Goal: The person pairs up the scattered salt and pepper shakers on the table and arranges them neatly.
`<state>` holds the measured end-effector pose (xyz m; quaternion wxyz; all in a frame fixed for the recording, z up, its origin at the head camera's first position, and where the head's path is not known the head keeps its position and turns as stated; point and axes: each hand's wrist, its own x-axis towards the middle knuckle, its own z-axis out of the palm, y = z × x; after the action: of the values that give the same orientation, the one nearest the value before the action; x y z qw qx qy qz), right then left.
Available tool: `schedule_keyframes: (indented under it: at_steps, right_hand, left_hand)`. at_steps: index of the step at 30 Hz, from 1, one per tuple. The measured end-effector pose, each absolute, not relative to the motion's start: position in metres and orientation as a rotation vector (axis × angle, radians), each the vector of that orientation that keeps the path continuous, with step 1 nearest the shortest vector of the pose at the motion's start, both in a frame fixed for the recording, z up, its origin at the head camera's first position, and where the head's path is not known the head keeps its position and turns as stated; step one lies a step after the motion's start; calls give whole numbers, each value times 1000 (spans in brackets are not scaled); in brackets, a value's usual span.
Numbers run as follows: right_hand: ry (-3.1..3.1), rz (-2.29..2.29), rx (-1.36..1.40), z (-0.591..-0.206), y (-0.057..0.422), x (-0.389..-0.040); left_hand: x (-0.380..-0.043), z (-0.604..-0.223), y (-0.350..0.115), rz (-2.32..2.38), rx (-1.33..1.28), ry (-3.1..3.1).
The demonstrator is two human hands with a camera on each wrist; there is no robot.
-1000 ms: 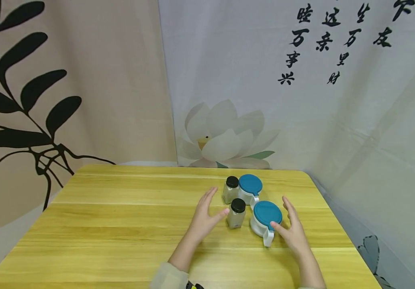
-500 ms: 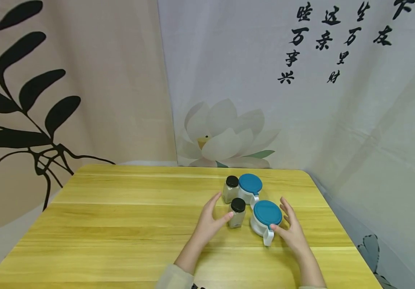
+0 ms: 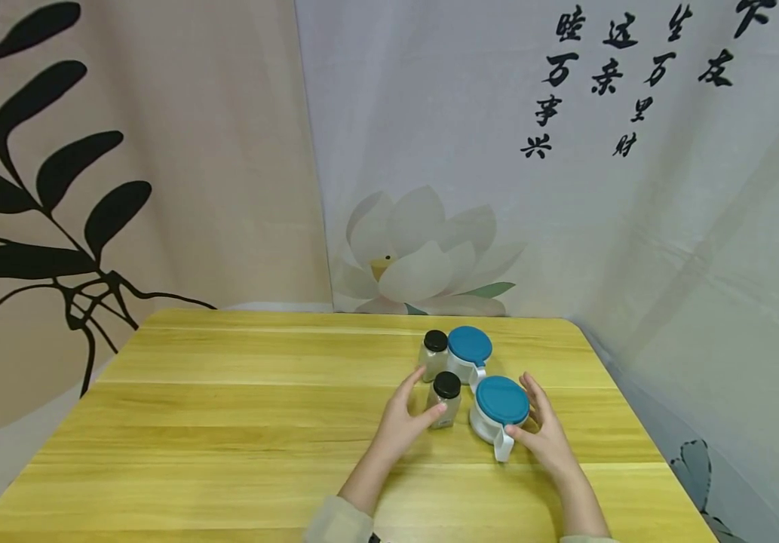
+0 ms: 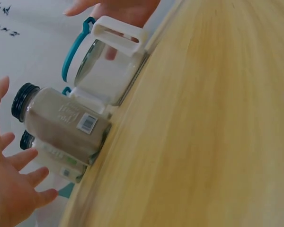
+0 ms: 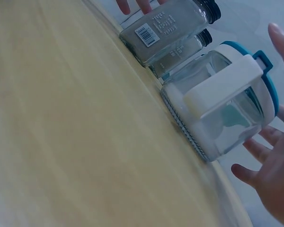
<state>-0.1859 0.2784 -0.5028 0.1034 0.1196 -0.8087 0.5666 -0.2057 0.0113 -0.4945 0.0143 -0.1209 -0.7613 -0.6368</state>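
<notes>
Left hand [image 3: 399,428] had approached near jar [image 3: 449,395], right hand [image 3: 549,437] near jug [image 3: 500,406], both spread; behind stood far jar [image 3: 433,356], far jug [image 3: 468,353], contents unclear.

Head cam, high and farthest off, faces forward and down over table [image 3: 192,422] to backdrop [image 3: 633,234]. Wrist cams sit low, close, tilted sideways, looking across it; both share front black-capped jar [image 4: 61,125] and front blue-lidded pot [image 5: 222,101].

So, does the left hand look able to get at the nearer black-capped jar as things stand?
Probably yes. The left hand is spread beside the nearer black-capped jar with nothing apparent between them, though the farther black-capped jar close behind might crowd its grip.
</notes>
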Motion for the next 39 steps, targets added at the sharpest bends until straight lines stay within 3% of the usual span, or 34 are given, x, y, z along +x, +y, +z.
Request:
schedule_keyframes:
  at_steps: [10, 20, 32, 39]
  right_hand:
    - [-2351, 1812, 384, -509, 282, -190]
    - [-2316, 1898, 467, -510, 285, -190]
    - [-2302, 2035, 489, -514, 286, -194]
    - [-2322, 2029, 500, -515, 286, -195]
  left_hand:
    - [-203, -484, 17, -2047, -412, -2331]
    - [-217, -501, 26, -2090, -443, -2296]
    - [-200, -465, 25, -2107, -501, -2273]
    - [-209, -479, 29, -2143, -492, -2239]
